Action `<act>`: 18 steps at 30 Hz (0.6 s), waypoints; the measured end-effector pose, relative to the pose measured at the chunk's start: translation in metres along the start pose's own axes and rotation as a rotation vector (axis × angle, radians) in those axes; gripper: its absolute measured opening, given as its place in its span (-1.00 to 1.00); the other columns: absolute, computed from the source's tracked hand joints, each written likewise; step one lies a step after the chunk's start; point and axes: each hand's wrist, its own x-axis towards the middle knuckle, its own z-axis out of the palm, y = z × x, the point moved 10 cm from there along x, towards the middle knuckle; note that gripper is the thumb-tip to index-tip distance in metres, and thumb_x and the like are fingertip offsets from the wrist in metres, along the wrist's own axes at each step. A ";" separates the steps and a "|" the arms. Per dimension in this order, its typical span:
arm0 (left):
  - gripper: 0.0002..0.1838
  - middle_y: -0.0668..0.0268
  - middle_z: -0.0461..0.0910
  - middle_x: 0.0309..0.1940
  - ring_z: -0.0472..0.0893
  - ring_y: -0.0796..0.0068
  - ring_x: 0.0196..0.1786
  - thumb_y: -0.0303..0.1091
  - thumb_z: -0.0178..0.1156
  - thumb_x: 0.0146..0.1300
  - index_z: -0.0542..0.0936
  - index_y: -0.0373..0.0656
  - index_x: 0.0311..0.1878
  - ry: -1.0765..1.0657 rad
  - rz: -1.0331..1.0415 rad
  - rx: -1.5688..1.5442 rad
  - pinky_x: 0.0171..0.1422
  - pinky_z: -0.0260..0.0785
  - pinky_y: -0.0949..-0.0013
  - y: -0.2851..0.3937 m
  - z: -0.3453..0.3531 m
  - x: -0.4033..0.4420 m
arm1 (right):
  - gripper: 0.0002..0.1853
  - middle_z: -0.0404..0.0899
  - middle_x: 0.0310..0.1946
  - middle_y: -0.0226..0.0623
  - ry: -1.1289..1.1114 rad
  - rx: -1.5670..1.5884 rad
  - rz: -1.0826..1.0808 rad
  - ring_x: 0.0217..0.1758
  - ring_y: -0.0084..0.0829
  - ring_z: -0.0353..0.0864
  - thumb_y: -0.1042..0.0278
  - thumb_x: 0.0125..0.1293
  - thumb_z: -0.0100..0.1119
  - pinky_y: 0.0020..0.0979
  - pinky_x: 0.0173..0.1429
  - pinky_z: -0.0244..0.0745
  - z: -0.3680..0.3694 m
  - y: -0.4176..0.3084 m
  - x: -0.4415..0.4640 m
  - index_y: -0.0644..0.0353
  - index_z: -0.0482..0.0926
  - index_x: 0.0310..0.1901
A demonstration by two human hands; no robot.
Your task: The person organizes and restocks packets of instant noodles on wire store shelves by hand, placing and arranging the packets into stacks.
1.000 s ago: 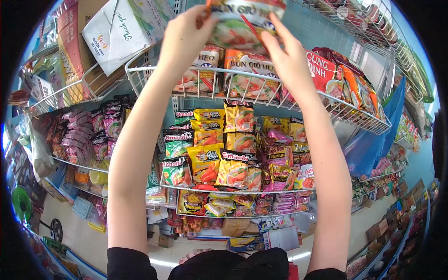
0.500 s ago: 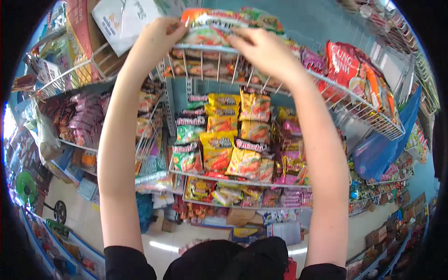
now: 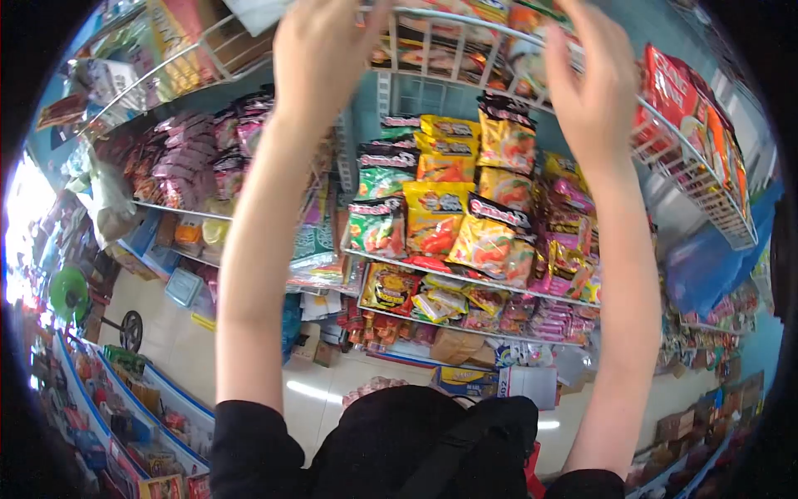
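At the top edge, my left hand (image 3: 320, 62) is beside the left part of the upper wire basket shelf (image 3: 465, 22). Its fingers are blurred and partly cut off by the frame, so its grip cannot be made out. Farther right, my right hand (image 3: 594, 79) is at the same shelf's front rim, its thumb and fingers apart. Behind the wire near that thumb is a snack-like packet (image 3: 525, 62) with orange and green print. Other dark-and-orange packets (image 3: 440, 58) lie in the basket between my hands; their upper parts are cut off.
Below hang shelves of noodle-style packets, yellow (image 3: 434, 218), green (image 3: 376, 226) and black-topped (image 3: 497, 235). Pink packets (image 3: 179, 158) fill a left shelf. A large red packet (image 3: 673, 87) stands in the right basket, above a blue plastic sheet (image 3: 723, 249). Cartons (image 3: 465, 381) sit low down.
The view has shifted, with shelves appearing higher and further right. My hands are wider apart, and my right hand has come away from the white-and-orange packet it was touching.
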 end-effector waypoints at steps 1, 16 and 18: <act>-0.87 0.18 0.55 -0.31 0.55 0.15 -0.21 -0.40 0.17 0.19 0.53 -0.24 -0.25 -0.218 0.066 0.951 0.01 0.36 0.18 0.030 0.017 -0.003 | -0.63 0.57 -0.08 -0.18 -0.008 -0.002 0.000 -0.01 -0.18 0.54 0.20 0.18 0.13 -0.22 0.08 0.38 -0.006 -0.001 -0.017 0.10 0.54 0.02; -0.57 0.10 0.34 0.04 0.29 0.10 0.20 -0.50 0.07 0.13 0.34 -0.25 0.11 -0.101 0.292 1.207 0.35 0.07 -0.02 0.011 0.017 -0.043 | -0.64 0.45 0.08 -0.19 -0.156 -0.312 0.157 0.17 -0.18 0.38 0.28 0.31 0.09 -0.18 0.21 0.25 0.008 -0.002 -0.054 0.16 0.45 0.12; -0.58 0.09 0.34 0.03 0.30 0.10 0.20 -0.51 0.06 0.13 0.35 -0.25 0.10 -0.089 0.251 1.231 0.35 0.07 -0.01 0.017 0.020 -0.044 | -0.64 0.45 0.07 -0.19 -0.145 -0.311 0.178 0.17 -0.18 0.38 0.28 0.31 0.08 -0.18 0.21 0.25 0.010 -0.003 -0.053 0.17 0.45 0.11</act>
